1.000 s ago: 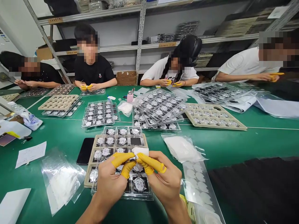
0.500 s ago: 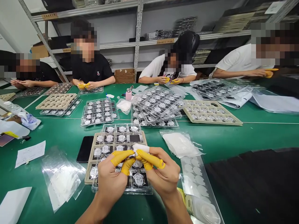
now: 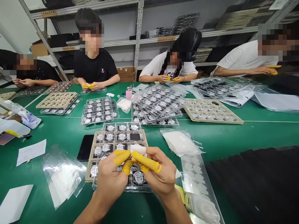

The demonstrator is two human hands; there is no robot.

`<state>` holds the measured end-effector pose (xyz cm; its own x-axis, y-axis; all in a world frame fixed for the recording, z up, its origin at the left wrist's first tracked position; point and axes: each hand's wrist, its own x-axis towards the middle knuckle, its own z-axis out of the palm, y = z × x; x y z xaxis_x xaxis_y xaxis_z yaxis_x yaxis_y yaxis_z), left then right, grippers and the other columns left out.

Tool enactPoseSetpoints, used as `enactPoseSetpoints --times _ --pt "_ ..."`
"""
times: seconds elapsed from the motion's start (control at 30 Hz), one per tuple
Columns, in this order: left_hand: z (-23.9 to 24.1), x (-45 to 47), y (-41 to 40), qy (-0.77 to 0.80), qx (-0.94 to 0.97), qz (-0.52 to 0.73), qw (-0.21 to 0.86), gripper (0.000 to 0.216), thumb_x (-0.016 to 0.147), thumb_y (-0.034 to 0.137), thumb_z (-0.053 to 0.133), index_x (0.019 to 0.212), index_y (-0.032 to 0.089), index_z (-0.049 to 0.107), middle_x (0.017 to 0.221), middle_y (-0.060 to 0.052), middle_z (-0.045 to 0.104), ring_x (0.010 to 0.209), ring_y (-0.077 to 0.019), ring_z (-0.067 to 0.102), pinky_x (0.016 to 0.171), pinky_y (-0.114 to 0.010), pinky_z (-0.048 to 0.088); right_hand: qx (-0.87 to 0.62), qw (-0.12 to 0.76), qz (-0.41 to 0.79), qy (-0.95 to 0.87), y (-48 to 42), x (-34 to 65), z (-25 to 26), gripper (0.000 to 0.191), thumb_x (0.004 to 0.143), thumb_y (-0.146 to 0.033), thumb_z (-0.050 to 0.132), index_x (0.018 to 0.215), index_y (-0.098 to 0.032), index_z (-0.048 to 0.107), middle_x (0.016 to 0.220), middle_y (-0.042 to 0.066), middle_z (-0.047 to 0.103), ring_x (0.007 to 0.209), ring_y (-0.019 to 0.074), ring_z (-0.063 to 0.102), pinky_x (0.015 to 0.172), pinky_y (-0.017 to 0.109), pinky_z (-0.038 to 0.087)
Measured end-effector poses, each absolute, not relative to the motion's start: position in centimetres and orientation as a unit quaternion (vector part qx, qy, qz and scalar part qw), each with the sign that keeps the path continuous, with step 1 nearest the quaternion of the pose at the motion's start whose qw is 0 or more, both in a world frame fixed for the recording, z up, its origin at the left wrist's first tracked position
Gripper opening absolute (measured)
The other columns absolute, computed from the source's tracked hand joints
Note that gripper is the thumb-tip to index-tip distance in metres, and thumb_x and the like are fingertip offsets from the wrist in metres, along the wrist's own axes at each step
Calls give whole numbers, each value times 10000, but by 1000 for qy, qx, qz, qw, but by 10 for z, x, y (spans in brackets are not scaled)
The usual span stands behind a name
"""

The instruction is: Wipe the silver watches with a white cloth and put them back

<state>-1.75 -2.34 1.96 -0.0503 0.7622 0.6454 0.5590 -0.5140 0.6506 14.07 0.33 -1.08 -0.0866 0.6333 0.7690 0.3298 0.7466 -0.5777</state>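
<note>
Close together over the clear tray (image 3: 135,137) of round watch cases, my left hand (image 3: 111,174) and my right hand (image 3: 160,172) meet at the fingertips. Yellow finger cots cover the thumbs and several fingers. My left hand is closed in a pinch on a small shiny watch case, now almost wholly hidden by the fingers. A folded white cloth (image 3: 137,150) lies at the right fingertips, pressed against that piece; my right hand is closed on it. Under the clear tray sits a beige tray (image 3: 89,178).
A black phone (image 3: 85,147) lies left of the trays, near a bag of white pieces (image 3: 62,183). Another bag of white sheets (image 3: 178,143) is at right, beside a black cloth (image 3: 254,183). Stacked watch trays (image 3: 161,99) stand further back; several co-workers sit opposite.
Both hands have shifted slightly left. The cloth has come over the fingertips, and the metal edge seen before is now covered. A co-worker opposite sits a little higher.
</note>
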Motion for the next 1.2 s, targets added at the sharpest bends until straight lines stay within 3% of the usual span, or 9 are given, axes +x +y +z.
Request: enactPoseSetpoints --times 0.13,0.3,0.43,0.57,0.8,0.9,1.2 --pt "20 -15 -24 477 688 539 92 275 832 20 688 982 205 825 897 -29 808 777 -127 772 717 -153 618 -309 592 87 -739 4 136 -5 376 799 20 535 992 -247 715 891 18 698 574 97 538 494 259 434" --pt "16 -11 -28 490 661 559 100 283 833 25 711 1026 203 818 922 -26 812 809 -122 770 786 -161 626 -298 645 42 -702 7 135 -7 492 804 28 642 1169 -280 759 883 7 760 691 137 706 575 256 563" --pt "14 -12 -30 500 634 577 122 336 834 25 738 1060 261 815 965 6 815 868 -113 772 830 -160 622 -319 654 43 -684 9 139 -11 443 812 -29 741 1165 -292 782 902 19 783 745 156 753 640 254 624" --pt "11 -11 -30 512 608 589 145 337 839 48 754 1054 299 824 981 23 816 897 -106 770 868 -159 617 -336 658 112 -664 8 137 -9 354 821 -59 772 1090 -286 809 878 16 779 728 142 743 631 234 620" --pt "14 -6 -26 504 496 644 293 208 840 137 797 969 295 834 924 29 816 852 -117 792 817 -163 645 -360 661 245 -611 7 127 -9 253 829 -100 799 1001 -284 827 867 1 773 748 124 725 662 221 610" --pt "16 -11 -25 500 556 607 268 234 832 131 801 1005 284 836 942 10 816 851 -126 786 805 -179 651 -349 661 257 -613 9 130 -10 291 834 -88 787 1033 -298 825 889 0 766 769 123 720 673 225 603" --pt "19 -22 -26 463 696 546 53 260 827 31 737 1028 173 819 906 -47 820 794 -138 785 770 -187 641 -313 647 287 -634 10 131 -13 326 833 -49 748 1039 -295 811 924 9 752 813 132 737 687 230 619"
